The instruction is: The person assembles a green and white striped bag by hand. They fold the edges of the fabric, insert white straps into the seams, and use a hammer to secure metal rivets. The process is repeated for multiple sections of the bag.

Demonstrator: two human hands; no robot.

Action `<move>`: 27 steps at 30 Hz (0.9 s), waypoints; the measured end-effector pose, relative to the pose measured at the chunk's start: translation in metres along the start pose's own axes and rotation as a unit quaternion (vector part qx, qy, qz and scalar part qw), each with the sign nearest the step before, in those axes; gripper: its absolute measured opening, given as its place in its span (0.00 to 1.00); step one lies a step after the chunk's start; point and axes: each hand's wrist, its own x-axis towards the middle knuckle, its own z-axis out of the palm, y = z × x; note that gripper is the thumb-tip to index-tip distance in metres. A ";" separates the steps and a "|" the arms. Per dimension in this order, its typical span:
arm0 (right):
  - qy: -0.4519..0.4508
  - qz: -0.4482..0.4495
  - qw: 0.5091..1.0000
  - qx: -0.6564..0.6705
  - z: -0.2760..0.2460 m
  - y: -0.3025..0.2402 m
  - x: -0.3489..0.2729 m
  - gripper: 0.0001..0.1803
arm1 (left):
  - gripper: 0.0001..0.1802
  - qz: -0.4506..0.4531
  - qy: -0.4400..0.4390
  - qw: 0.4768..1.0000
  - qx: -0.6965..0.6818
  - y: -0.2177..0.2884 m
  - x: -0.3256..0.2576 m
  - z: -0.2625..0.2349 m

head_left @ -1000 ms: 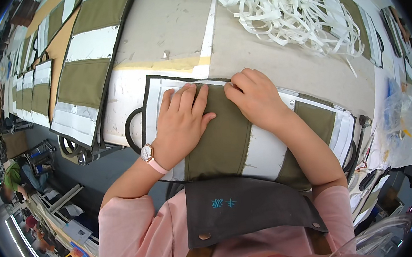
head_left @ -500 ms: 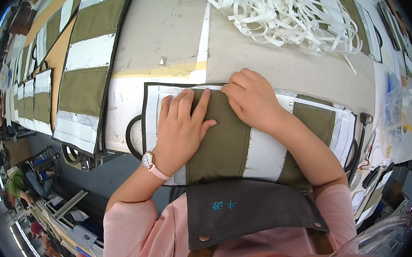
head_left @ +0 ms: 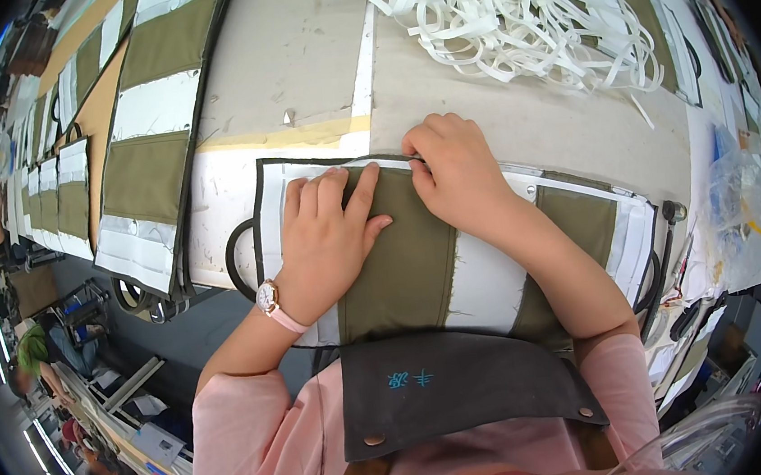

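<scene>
An olive-and-white fabric panel (head_left: pixel 402 272) with dark edging lies on the table in front of me, its near side against my grey apron (head_left: pixel 467 402). A black loop (head_left: pixel 238 259) sticks out from its left end. My left hand (head_left: pixel 326 233) rests flat on the panel, fingers spread, their tips close to the far edge. Just right of it, my right hand (head_left: pixel 454 172) is closed, with curled fingers and thumb pinching that far edge of the panel. The fingertips are partly hidden behind the knuckles.
A tangled heap of white tape (head_left: pixel 515 18) lies at the far right of the table (head_left: pixel 285 74). Similar striped panels (head_left: pixel 147 172) are stacked at the left. Clear plastic bags (head_left: pixel 740 206) sit at the right. Other people work at the far left.
The panel and both hands appear slightly farther left. My right thumb now shows below the curled fingers at the edge; my left hand keeps its flat pose.
</scene>
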 end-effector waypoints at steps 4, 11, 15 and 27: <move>-0.004 -0.008 1.000 -0.010 0.002 -0.005 0.003 0.10 | 0.32 0.000 0.000 1.000 0.001 0.000 -0.002 0.002; 0.015 -0.072 0.996 0.041 0.011 -0.003 0.002 0.09 | 0.32 -0.024 0.020 1.000 -0.007 0.004 -0.005 0.007; -0.002 -0.175 0.984 -0.033 0.007 0.000 0.001 0.06 | 0.32 -0.018 0.009 1.000 -0.002 0.002 -0.005 0.004; 0.047 -0.208 0.973 -0.094 0.007 -0.001 -0.008 0.09 | 0.29 -0.035 0.010 0.999 0.000 0.000 0.001 0.003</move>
